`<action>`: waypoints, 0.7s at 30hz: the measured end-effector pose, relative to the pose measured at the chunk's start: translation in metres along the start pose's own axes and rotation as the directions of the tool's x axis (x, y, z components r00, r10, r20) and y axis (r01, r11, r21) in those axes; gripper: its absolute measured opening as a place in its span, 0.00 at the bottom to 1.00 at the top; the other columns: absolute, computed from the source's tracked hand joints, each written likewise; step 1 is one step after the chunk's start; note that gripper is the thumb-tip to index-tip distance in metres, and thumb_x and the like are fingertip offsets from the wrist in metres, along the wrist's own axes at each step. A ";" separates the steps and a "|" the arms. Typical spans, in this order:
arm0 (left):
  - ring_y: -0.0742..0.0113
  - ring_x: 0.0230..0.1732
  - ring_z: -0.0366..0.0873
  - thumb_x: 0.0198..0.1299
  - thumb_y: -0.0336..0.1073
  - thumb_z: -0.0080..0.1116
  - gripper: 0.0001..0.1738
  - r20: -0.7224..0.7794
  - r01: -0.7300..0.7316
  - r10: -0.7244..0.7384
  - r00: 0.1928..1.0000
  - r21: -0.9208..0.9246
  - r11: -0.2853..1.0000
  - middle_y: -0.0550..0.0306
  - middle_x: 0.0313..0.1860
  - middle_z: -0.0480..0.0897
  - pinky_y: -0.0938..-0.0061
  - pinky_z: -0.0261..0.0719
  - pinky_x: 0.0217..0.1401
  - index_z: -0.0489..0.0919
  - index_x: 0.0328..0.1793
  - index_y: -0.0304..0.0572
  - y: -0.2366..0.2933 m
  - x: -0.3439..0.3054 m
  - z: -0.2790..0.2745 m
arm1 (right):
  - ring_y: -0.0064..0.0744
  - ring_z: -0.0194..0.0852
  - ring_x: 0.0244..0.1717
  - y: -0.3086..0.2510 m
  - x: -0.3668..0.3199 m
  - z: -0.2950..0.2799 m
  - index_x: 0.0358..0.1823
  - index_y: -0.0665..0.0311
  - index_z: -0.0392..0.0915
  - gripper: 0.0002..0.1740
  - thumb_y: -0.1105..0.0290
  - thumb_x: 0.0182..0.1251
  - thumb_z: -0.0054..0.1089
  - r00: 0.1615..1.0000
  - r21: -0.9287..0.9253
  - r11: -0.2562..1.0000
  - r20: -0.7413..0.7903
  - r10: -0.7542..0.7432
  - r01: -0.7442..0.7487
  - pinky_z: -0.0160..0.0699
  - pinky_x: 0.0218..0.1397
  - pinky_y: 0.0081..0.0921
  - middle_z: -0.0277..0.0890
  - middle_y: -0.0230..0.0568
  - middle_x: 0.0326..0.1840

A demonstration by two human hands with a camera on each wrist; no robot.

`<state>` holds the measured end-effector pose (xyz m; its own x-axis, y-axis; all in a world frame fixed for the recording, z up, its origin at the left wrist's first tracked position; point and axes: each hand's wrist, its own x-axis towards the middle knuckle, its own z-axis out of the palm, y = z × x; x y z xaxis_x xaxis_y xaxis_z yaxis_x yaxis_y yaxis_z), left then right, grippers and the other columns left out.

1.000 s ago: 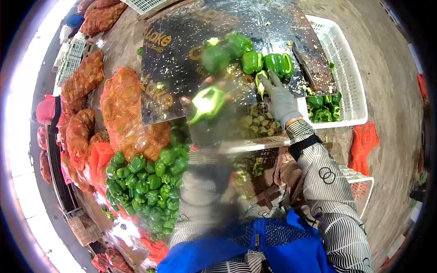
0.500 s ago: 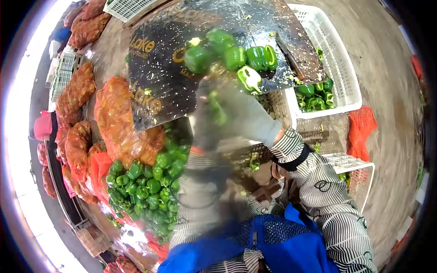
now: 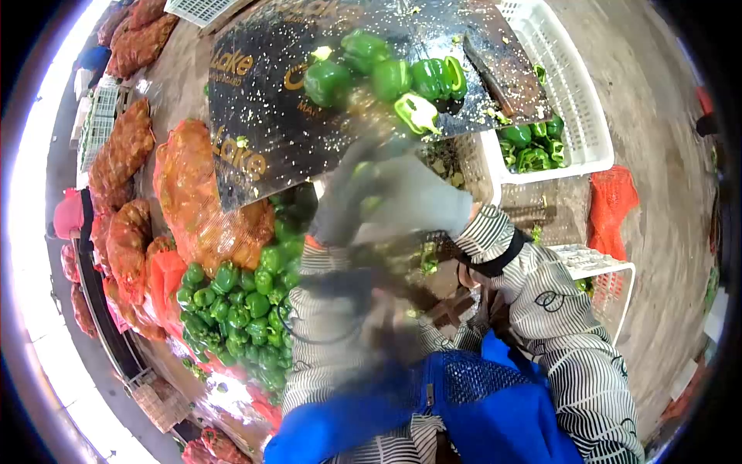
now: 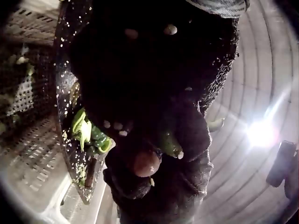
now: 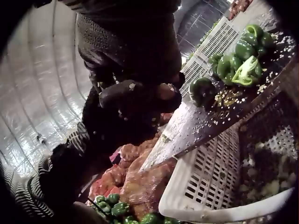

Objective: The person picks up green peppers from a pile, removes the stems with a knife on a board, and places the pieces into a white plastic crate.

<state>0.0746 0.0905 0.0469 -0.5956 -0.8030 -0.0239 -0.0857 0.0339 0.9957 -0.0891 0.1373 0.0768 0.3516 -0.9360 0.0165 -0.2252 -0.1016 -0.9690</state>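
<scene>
Both gloved hands meet in front of the near edge of a dark board point(image 3: 270, 116). My left hand point(image 3: 338, 203) and right hand point(image 3: 417, 199) curl together round a green bell pepper point(image 4: 169, 143), most of it hidden by the fingers. Blur and dark gloves obscure its shape. Beyond them on the board lie a whole green pepper point(image 3: 327, 83), several others, a sliced-open one point(image 3: 439, 79) and a pale-sided cut piece point(image 3: 417, 114). White seeds are scattered round these. A knife point(image 3: 488, 79) rests near the board's right side.
At right, a white crate point(image 3: 591, 100) holds cut peppers point(image 3: 533, 147). Another white crate point(image 5: 201, 179) with scraps stands below the board's edge. Left are a big orange mesh sack point(image 3: 209, 201) and a heap of green peppers point(image 3: 239, 309). A red mesh bag point(image 3: 613, 213) lies on the floor.
My right hand has left the cut piece on the board and come back to my left hand, which carried a cut pepper. The hands now stay together as the view shifts slightly.
</scene>
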 end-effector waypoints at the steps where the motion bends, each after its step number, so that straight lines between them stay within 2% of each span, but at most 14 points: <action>1: 0.62 0.60 0.74 0.67 0.56 0.55 0.41 0.033 0.002 -0.001 0.999 -0.030 1.000 0.48 0.67 0.71 0.70 0.74 0.63 0.61 0.76 0.33 0.011 0.001 0.002 | 0.34 0.81 0.33 -0.002 -0.002 -0.003 0.45 0.70 0.81 0.17 0.69 0.56 0.67 0.998 0.111 0.992 0.007 0.062 -0.063 0.79 0.41 0.31 0.83 0.48 0.33; 2: 0.62 0.58 0.75 0.69 0.57 0.52 0.39 0.067 0.169 -0.158 0.985 -0.250 0.953 0.49 0.65 0.72 0.69 0.77 0.61 0.63 0.75 0.34 0.025 -0.008 0.005 | 0.27 0.79 0.31 -0.005 -0.003 -0.009 0.45 0.72 0.80 0.14 0.71 0.60 0.64 0.998 0.143 0.989 0.050 0.028 -0.035 0.79 0.37 0.27 0.83 0.44 0.33; 5: 0.62 0.56 0.76 0.71 0.57 0.48 0.37 -0.041 0.083 -0.112 0.993 -0.446 0.891 0.48 0.61 0.75 0.69 0.79 0.58 0.65 0.74 0.35 0.021 -0.006 0.013 | 0.26 0.78 0.30 -0.023 -0.001 -0.014 0.48 0.73 0.80 0.15 0.73 0.61 0.63 0.965 0.272 0.931 0.165 0.206 -0.245 0.80 0.37 0.27 0.83 0.42 0.34; 6: 0.63 0.56 0.76 0.72 0.56 0.46 0.34 -0.106 0.018 -0.038 0.994 -0.183 0.983 0.50 0.58 0.77 0.68 0.79 0.57 0.67 0.72 0.36 -0.002 -0.008 0.007 | 0.27 0.79 0.36 -0.030 0.003 -0.014 0.51 0.72 0.79 0.16 0.75 0.62 0.62 0.926 0.243 0.901 0.210 0.313 -0.359 0.80 0.43 0.25 0.84 0.42 0.39; 10: 0.67 0.51 0.78 0.74 0.51 0.46 0.25 -0.242 0.040 -0.079 0.967 -0.161 0.986 0.57 0.50 0.79 0.73 0.80 0.52 0.75 0.61 0.37 0.016 -0.007 0.011 | 0.32 0.81 0.44 0.005 0.001 0.011 0.53 0.73 0.78 0.18 0.78 0.60 0.60 0.961 0.439 0.861 0.026 0.275 -0.258 0.78 0.52 0.28 0.83 0.48 0.45; 11: 0.67 0.51 0.78 0.74 0.51 0.46 0.25 -0.243 0.036 -0.075 0.967 -0.161 0.986 0.57 0.50 0.79 0.73 0.80 0.52 0.75 0.61 0.37 0.020 -0.005 0.017 | 0.36 0.80 0.47 0.019 0.004 0.019 0.52 0.72 0.78 0.18 0.78 0.59 0.60 0.984 0.091 0.995 -0.166 0.067 -0.052 0.77 0.55 0.31 0.82 0.49 0.46; 12: 0.68 0.48 0.78 0.73 0.48 0.47 0.22 -0.375 0.079 -0.102 0.921 -0.078 0.994 0.58 0.49 0.79 0.74 0.80 0.49 0.76 0.58 0.37 0.026 -0.003 0.025 | 0.41 0.80 0.50 0.032 0.004 0.024 0.51 0.71 0.79 0.18 0.79 0.58 0.59 0.944 -0.296 0.949 -0.265 -0.194 0.112 0.76 0.58 0.34 0.81 0.51 0.47; 13: 0.70 0.45 0.79 0.73 0.46 0.49 0.19 -0.503 0.134 -0.116 0.857 0.000 0.991 0.59 0.47 0.79 0.76 0.80 0.47 0.77 0.55 0.37 0.029 -0.002 0.029 | 0.41 0.80 0.50 0.021 0.003 0.019 0.51 0.71 0.79 0.18 0.79 0.58 0.59 0.945 -0.294 0.949 -0.266 -0.193 0.111 0.76 0.58 0.34 0.81 0.51 0.47; 14: 0.69 0.41 0.80 0.72 0.44 0.51 0.16 -0.581 0.037 0.141 0.802 0.283 0.958 0.58 0.46 0.80 0.75 0.82 0.44 0.78 0.52 0.40 0.019 0.002 0.026 | 0.43 0.80 0.49 0.000 0.002 0.010 0.50 0.69 0.79 0.17 0.77 0.57 0.60 0.967 -0.326 0.944 -0.253 -0.037 -0.049 0.77 0.58 0.36 0.80 0.51 0.46; 15: 0.69 0.41 0.80 0.72 0.44 0.51 0.16 -0.581 0.039 0.144 0.801 0.291 0.956 0.58 0.46 0.80 0.75 0.82 0.44 0.78 0.52 0.40 0.013 0.001 0.018 | 0.46 0.80 0.49 -0.013 0.004 0.005 0.49 0.67 0.80 0.17 0.75 0.56 0.60 0.963 -0.357 0.912 -0.244 0.116 -0.201 0.77 0.58 0.37 0.79 0.51 0.45; 17: 0.64 0.44 0.82 0.72 0.48 0.51 0.19 -0.571 -0.209 -0.068 0.818 -0.406 0.890 0.55 0.47 0.80 0.72 0.84 0.45 0.78 0.54 0.40 0.013 -0.002 -0.004 | 0.43 0.80 0.48 -0.004 -0.004 -0.005 0.50 0.65 0.79 0.18 0.69 0.57 0.63 0.965 -0.497 0.861 -0.259 -0.032 -0.105 0.78 0.57 0.33 0.78 0.48 0.42; 18: 0.58 0.47 0.82 0.71 0.53 0.50 0.24 -0.572 -0.320 -0.120 0.811 -0.606 0.728 0.53 0.50 0.81 0.68 0.87 0.45 0.77 0.57 0.41 0.003 -0.003 -0.013 | 0.45 0.80 0.49 -0.007 -0.005 -0.014 0.53 0.65 0.78 0.23 0.69 0.55 0.65 0.972 -0.597 0.767 -0.140 0.189 -0.235 0.78 0.57 0.37 0.77 0.50 0.48; 19: 0.56 0.51 0.82 0.71 0.59 0.47 0.30 -0.444 -0.261 -0.143 0.885 -0.725 0.637 0.51 0.53 0.80 0.65 0.88 0.46 0.74 0.62 0.40 0.014 -0.007 -0.018 | 0.47 0.80 0.49 -0.008 -0.006 -0.020 0.57 0.66 0.76 0.28 0.69 0.52 0.67 0.909 -0.701 0.635 -0.048 0.413 -0.326 0.78 0.56 0.40 0.76 0.51 0.54; 21: 0.55 0.52 0.82 0.72 0.61 0.43 0.33 -0.367 -0.273 -0.041 0.930 -0.757 0.593 0.49 0.56 0.80 0.63 0.88 0.44 0.72 0.65 0.39 0.012 -0.005 -0.017 | 0.47 0.79 0.52 -0.003 -0.013 -0.017 0.60 0.64 0.73 0.28 0.69 0.55 0.63 0.894 -0.853 0.459 -0.020 0.448 -0.250 0.78 0.58 0.40 0.72 0.51 0.60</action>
<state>0.0904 0.0851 0.0605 -0.2573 -0.9659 -0.0300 0.7166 -0.2116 0.6646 -0.1086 0.1442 0.0838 0.1950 -0.8889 -0.4145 -0.9658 -0.1004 -0.2390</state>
